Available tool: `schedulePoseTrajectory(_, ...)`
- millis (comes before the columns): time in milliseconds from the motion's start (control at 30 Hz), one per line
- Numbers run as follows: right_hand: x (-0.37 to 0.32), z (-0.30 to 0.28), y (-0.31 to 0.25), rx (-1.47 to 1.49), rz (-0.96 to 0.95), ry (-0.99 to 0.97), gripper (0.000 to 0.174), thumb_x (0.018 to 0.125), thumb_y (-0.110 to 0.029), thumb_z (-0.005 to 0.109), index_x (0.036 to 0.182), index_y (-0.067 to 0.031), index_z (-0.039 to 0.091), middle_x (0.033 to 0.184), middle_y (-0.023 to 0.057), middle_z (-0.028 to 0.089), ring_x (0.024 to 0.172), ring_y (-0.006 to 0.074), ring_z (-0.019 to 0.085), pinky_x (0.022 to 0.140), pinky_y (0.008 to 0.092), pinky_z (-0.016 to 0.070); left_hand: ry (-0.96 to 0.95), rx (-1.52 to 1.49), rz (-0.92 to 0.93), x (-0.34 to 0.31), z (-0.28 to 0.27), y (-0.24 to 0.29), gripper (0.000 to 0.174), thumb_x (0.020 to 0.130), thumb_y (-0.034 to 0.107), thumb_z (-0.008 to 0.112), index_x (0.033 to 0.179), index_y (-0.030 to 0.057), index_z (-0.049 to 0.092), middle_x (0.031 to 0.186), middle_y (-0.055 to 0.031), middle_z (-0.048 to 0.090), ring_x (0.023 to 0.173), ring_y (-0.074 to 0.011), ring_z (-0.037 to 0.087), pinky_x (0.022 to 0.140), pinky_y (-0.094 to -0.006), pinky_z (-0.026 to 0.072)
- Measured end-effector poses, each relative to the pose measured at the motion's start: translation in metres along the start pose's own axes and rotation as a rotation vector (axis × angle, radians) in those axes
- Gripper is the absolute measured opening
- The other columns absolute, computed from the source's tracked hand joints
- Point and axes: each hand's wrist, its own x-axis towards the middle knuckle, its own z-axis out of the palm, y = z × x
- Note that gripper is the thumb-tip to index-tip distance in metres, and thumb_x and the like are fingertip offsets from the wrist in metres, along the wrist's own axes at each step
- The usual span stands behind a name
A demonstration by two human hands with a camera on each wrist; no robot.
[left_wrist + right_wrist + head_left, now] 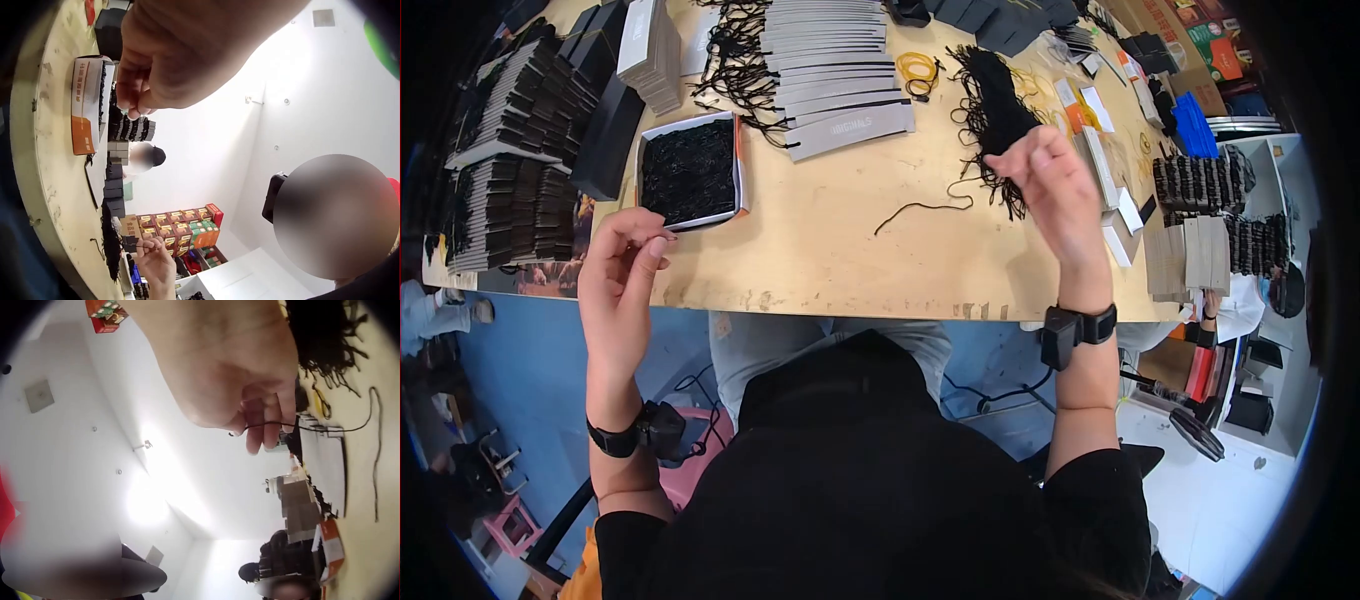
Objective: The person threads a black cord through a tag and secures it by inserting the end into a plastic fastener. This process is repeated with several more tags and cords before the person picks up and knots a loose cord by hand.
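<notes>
My right hand (1055, 190) is raised over the right of the table, pinching a thin black cord (359, 429) between thumb and fingers. The cord's free length (923, 206) trails in a curve on the tabletop. My left hand (620, 275) hovers at the near corner of a white and orange box (742, 165) filled with small black pieces (690, 170). Its thumb and forefinger pinch a tiny dark piece (140, 114), mostly hidden by the fingertips. Close to the right hand lies a bundle of black cords (1000, 105) with loose looped ends.
Grey printed strips with black cords (850, 125) lie in an overlapping row at the back. A yellow cord coil (917, 66) sits beside them. Dark stacks (525, 110) and a pale stack (650, 60) stand left. White boxes (1097, 165) lie at right. The table's front edge (840, 312) runs before my lap.
</notes>
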Motion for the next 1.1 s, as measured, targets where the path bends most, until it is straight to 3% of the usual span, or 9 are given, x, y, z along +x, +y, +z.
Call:
schedulePoseTrajectory(133,0.003,-0.014,-0.024,-0.198,-0.069,0.143,0.008,0.09,-0.01,0.047,0.093,-0.0026,0.049,0.083,0.004,0.053,0.083,0.0127,0.053,0.08,0.0289,0.0437,0.035,-0.013,-0.021,0.0,0.003,0.002,0.011,0.086,0.002,0.054,0.096,-0.0005,0.057,0.085,-0.0024,0.058,0.075,-0.0058,0.051,0.067,-0.0196,0.0417)
schedulePoseTrajectory(200,0.006,-0.004,-0.026,-0.853,-0.184,0.146,0.005,0.089,-0.009,0.05,0.089,-0.0038,0.051,0.081,0.001,0.051,0.081,0.0108,0.052,0.075,0.0274,0.0442,0.036,-0.001,-0.028,0.0,0.004,0.002,0.011,0.086,0.003,0.055,0.095,-0.0007,0.058,0.083,-0.0025,0.059,0.075,-0.0056,0.052,0.066,-0.0196,0.0425)
schedulePoseTrajectory(233,0.007,0.017,-0.02,-0.958,-0.121,0.122,0.005,0.083,-0.006,0.057,0.086,-0.0047,0.053,0.081,0.002,0.051,0.076,0.0142,0.052,0.07,0.0278,0.0433,0.044,-0.008,-0.038,0.0,0.005,0.002,0.009,0.085,0.003,0.056,0.093,-0.0004,0.058,0.081,-0.002,0.059,0.073,-0.0053,0.053,0.064,-0.0192,0.0428)
schedulePoseTrajectory(300,0.012,0.031,0.009,-1.272,-0.45,-0.151,0.012,0.072,-0.004,0.061,0.081,-0.0057,0.053,0.081,0.0096,0.051,0.078,0.0286,0.049,0.069,0.0348,0.0411,0.048,-0.013,-0.044,0.002,0.007,0.003,0.008,0.085,0.003,0.058,0.091,-0.0001,0.059,0.079,-0.0015,0.059,0.071,-0.0049,0.053,0.062,-0.0189,0.043)
schedulePoseTrajectory(467,0.008,0.051,0.042,-1.256,-0.264,-0.322,0.012,0.072,-0.01,0.064,0.079,-0.0073,0.054,0.082,0.0059,0.051,0.083,0.0251,0.049,0.072,0.0351,0.0403,0.03,-0.048,-0.077,0.004,0.003,0.002,0.006,0.084,0.004,0.059,0.089,0.0006,0.059,0.08,-0.0017,0.06,0.071,-0.0043,0.052,0.061,-0.0182,0.0423)
schedulePoseTrajectory(900,0.0,0.073,0.055,-1.299,-0.281,-0.308,0.011,0.077,-0.008,0.058,0.083,-0.0045,0.05,0.084,0.0084,0.052,0.083,0.0248,0.049,0.074,0.0343,0.0403,-0.018,-0.158,-0.065,0.006,0.021,0.015,0.019,0.086,-0.002,0.044,0.101,0.0018,0.055,0.081,-0.002,0.058,0.068,-0.0032,0.049,0.057,-0.0168,0.0375)
schedulePoseTrajectory(967,0.004,0.09,0.039,-0.821,-0.097,-0.162,0.007,0.083,-0.005,0.051,0.087,-0.002,0.046,0.081,0.0108,0.051,0.076,0.0259,0.05,0.069,0.0332,0.0412,-0.094,-0.105,0.073,0.012,0.026,0.015,0.022,0.085,-0.005,0.041,0.096,-0.0006,0.059,0.083,-0.0049,0.057,0.074,-0.007,0.053,0.061,-0.0193,0.042)
schedulePoseTrajectory(1000,0.006,0.099,0.031,-0.812,-0.114,-0.165,0.007,0.083,-0.005,0.051,0.087,-0.002,0.046,0.081,0.0108,0.051,0.076,0.0259,0.05,0.069,0.0332,0.0412,-0.132,-0.097,0.13,0.014,0.032,0.021,0.023,0.084,-0.006,0.04,0.094,-0.0018,0.06,0.084,-0.006,0.057,0.076,-0.0088,0.055,0.063,-0.0206,0.0442)
schedulePoseTrajectory(1100,0.014,0.126,0.009,-0.403,-0.04,-0.138,0.006,0.086,-0.003,0.047,0.09,-0.0005,0.043,0.079,0.0121,0.051,0.069,0.0266,0.051,0.062,0.0324,0.0412,-0.205,-0.2,0.079,0.021,0.047,0.044,0.022,0.088,-0.004,0.04,0.096,-0.003,0.06,0.089,-0.008,0.057,0.082,-0.0118,0.056,0.071,-0.0241,0.0481)
